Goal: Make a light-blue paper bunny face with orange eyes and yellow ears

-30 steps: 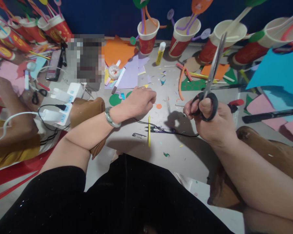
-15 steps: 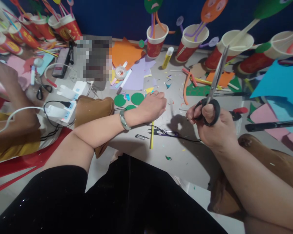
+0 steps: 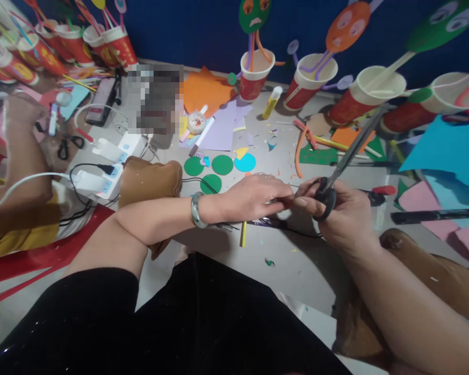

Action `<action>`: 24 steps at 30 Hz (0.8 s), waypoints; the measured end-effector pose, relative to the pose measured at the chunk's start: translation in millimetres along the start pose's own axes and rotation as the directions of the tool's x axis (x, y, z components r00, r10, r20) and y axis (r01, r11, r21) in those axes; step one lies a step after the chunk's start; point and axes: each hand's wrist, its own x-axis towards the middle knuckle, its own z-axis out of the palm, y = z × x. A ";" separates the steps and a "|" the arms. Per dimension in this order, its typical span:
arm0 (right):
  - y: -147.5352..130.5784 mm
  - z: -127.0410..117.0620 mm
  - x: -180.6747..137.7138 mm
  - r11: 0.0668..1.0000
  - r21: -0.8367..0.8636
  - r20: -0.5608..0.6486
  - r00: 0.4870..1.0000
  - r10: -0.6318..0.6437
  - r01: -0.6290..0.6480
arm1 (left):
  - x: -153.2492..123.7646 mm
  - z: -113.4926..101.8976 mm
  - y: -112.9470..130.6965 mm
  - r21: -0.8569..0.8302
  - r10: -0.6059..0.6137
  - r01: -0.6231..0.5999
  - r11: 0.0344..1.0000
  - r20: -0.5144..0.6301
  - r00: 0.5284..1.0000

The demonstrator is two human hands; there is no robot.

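Note:
My right hand (image 3: 346, 213) is closed round the black handles of the scissors (image 3: 349, 156), whose blades point up and away. My left hand (image 3: 254, 198), with a jade-like bangle (image 3: 197, 210) on its wrist, has its fingers pressed together at my right fingertips. Whatever lies between those fingertips is hidden. Just behind my left hand, a blue paper circle (image 3: 245, 162) and green paper circles (image 3: 222, 165) lie flat on the table. A yellow straw-like stick (image 3: 243, 235) lies partly under my left hand.
Red paper cups (image 3: 252, 89) with paper faces stand along the blue wall. A glue stick (image 3: 272, 103), markers and coloured paper (image 3: 445, 146) lie around. A power strip (image 3: 115, 174) with cables stands at left, beside another person's arm (image 3: 21, 156).
My left hand has moved right and nearer me, up to my right hand, uncovering the blue circle. My right hand keeps the scissors, now leaning further right.

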 end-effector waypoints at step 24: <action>-5.6 9.1 -1.5 0.997 -0.058 -0.058 0.997 -0.047 0.043 | 3.5 2.7 -11.6 -0.655 -0.269 0.240 0.717 0.057 0.961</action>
